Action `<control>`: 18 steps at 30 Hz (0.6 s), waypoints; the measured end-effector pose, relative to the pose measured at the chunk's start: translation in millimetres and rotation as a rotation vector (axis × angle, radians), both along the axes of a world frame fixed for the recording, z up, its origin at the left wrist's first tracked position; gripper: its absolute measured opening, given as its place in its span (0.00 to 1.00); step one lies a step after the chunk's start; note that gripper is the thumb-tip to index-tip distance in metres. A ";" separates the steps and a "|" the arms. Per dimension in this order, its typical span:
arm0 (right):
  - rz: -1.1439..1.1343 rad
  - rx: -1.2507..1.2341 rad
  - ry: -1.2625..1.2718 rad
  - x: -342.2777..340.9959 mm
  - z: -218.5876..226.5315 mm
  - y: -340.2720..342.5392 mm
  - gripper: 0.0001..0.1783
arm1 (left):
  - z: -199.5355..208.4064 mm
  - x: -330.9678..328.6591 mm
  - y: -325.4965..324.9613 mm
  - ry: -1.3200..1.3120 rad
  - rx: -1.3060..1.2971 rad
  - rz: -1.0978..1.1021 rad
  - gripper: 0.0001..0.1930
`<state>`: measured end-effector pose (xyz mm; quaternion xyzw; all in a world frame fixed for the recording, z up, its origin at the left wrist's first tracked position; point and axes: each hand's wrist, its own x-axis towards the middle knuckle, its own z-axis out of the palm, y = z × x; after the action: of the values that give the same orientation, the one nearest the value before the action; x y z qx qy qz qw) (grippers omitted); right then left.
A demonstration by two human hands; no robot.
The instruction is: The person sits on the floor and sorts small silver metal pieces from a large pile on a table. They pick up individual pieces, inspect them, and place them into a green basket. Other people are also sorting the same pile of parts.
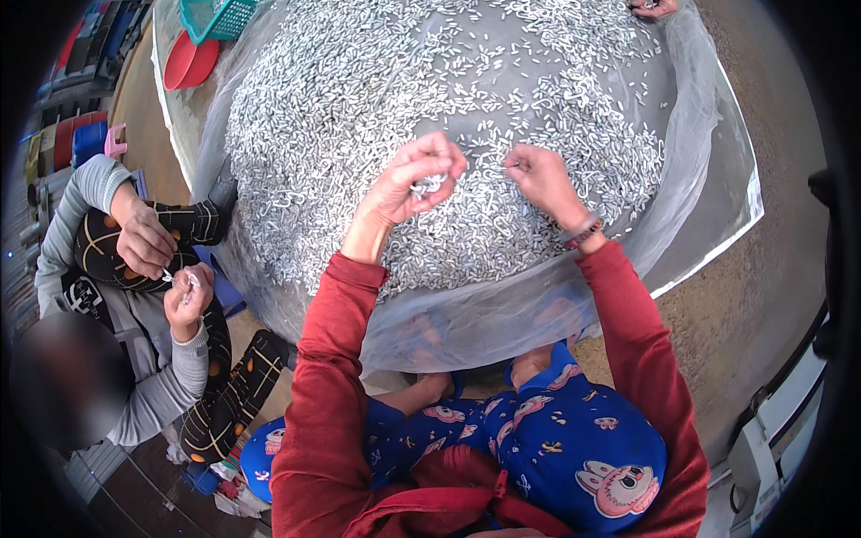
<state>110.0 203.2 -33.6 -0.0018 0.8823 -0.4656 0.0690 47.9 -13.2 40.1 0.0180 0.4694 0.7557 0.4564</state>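
My left hand is raised over a wide heap of small silvery-white pieces. Its fingers curl round several white pieces that show in the palm; their exact shape is hard to make out. Just to the right, my right hand hovers above the same heap with thumb and fingers pinched together. Whatever is in that pinch is too small to tell. Most of the heap is short rod-like bits, with some curved, hook-like ones among them.
The heap lies on clear plastic sheeting that hangs over the near edge. A teal basket and red bowl stand far left. At left, a seated co-worker's hands handle a small white piece. Another person's hand reaches in far right.
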 end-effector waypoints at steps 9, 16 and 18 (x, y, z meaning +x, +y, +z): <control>-0.030 -1.424 -0.441 45.8 62.1 55.3 0.16 | -44.3 22.2 36.0 1.228 -0.652 -0.590 0.08; 0.189 -0.621 -0.747 56.9 45.8 21.7 0.13 | -14.6 -20.2 8.8 0.881 -0.363 -0.265 0.07; 0.263 -0.179 -0.206 60.3 23.8 -4.4 0.12 | 4.2 -26.3 -13.7 0.172 -0.180 -0.258 0.07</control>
<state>170.3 198.8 -9.7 -0.0756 0.8179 -0.5268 0.2187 21.6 -26.9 44.3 0.1018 0.5664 0.6413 0.5075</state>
